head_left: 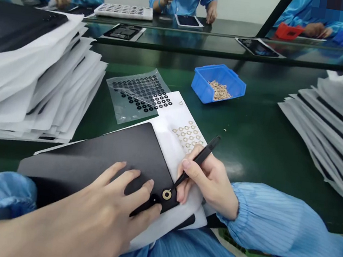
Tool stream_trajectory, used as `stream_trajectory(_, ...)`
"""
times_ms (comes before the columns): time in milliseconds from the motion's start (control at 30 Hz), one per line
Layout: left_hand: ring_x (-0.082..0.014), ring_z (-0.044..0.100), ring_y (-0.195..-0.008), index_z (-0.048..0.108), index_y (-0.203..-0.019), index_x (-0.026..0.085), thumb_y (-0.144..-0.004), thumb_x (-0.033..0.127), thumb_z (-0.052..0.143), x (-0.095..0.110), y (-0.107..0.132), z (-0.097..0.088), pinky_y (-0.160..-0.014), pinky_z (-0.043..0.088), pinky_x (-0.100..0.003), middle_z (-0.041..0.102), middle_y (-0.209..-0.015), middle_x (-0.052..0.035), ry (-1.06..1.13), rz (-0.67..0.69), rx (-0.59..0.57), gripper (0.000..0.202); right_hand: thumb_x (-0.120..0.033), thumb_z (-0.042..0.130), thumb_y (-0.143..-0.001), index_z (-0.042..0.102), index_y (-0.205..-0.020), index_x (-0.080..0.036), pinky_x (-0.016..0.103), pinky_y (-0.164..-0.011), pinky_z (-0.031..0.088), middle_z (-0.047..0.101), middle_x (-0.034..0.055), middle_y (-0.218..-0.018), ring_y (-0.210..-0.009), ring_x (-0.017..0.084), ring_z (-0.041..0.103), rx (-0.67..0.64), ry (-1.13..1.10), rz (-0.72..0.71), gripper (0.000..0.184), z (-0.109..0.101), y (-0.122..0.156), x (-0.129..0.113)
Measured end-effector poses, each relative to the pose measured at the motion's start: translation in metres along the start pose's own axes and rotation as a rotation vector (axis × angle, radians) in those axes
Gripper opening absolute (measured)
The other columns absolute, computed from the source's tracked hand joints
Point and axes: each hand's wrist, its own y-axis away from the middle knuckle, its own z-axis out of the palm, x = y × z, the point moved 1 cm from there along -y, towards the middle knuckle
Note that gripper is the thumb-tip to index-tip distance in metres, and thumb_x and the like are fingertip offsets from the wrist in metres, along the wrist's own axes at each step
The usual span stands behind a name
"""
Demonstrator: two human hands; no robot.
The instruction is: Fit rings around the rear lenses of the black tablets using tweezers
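A black flat panel (107, 153) lies on white sheets at the table's near edge. My left hand (105, 213) rests flat on its lower right part, fingers spread, holding it down. My right hand (211, 183) grips black tweezers (199, 158) like a pen. Their tip touches a small gold ring (167, 194) at the panel's near right corner. More gold rings (188, 136) sit in rows on a white sheet just behind my right hand.
A clear bag with a sheet of black rings (141, 92) lies behind the panel. A blue bin (203, 84) holds gold rings. Stacks of black-and-white sheets stand left (32, 75) and right (342, 118). Other people in blue work across the table.
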Motion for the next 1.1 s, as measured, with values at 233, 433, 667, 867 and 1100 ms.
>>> stream_trajectory(233,-0.0252,0.057,-0.100,0.061,-0.118,0.034,-0.087,0.040,0.053,0.001,-0.010,-0.001,-0.111,-0.009,-0.038,0.068,-0.109,0.0050,-0.061,0.038,0.156,0.033,-0.046,0.061,-0.082,0.042,-0.076,-0.020,0.018,-0.037,0.051,0.062,-0.0026,-0.044,-0.036,0.012,0.061,0.016,-0.023,-0.008,0.033,0.000,0.000,0.003)
stream_trajectory(433,-0.0243,0.057,-0.095,0.065,-0.113,0.033,-0.088,0.039,0.051,0.000,-0.013,-0.004,-0.112,-0.008,-0.039,0.069,-0.105,0.0052,-0.078,0.028,0.192,0.029,-0.045,0.060,-0.083,0.043,-0.076,-0.020,0.018,-0.037,0.051,0.062,-0.0030,-0.044,-0.036,0.012,0.060,0.011,-0.015,-0.017,0.031,0.000,0.000,0.004)
stream_trajectory(667,-0.0241,0.052,-0.105,0.054,-0.126,0.037,-0.092,0.045,0.043,0.000,-0.007,0.004,-0.112,-0.002,-0.047,0.065,-0.112,0.0041,-0.120,0.027,0.165,0.037,-0.042,0.060,-0.084,0.043,-0.076,-0.022,0.019,-0.037,0.051,0.060,-0.0045,-0.044,-0.036,0.012,0.060,0.005,0.024,-0.055,0.027,-0.002,0.000,0.004)
stream_trajectory(867,-0.0272,0.055,-0.101,0.049,-0.133,0.031,-0.092,0.041,0.042,-0.002,-0.011,-0.002,-0.109,0.005,-0.056,0.066,-0.112,0.0002,-0.095,0.062,0.093,0.043,-0.034,0.055,-0.089,0.044,-0.078,-0.021,0.020,-0.037,0.049,0.056,-0.0046,-0.050,-0.037,0.012,0.059,-0.041,0.113,-0.201,0.020,-0.002,0.003,0.004)
stream_trajectory(1100,-0.0306,0.057,-0.092,0.037,-0.141,0.031,-0.092,0.038,0.041,-0.003,-0.021,-0.003,-0.096,0.030,-0.064,0.066,-0.110,-0.0041,-0.044,0.075,-0.052,0.050,-0.027,0.051,-0.092,0.044,-0.085,-0.020,0.019,-0.036,0.048,0.054,-0.0048,-0.052,-0.039,0.012,0.060,-0.031,0.188,-0.375,0.013,-0.002,0.007,0.004)
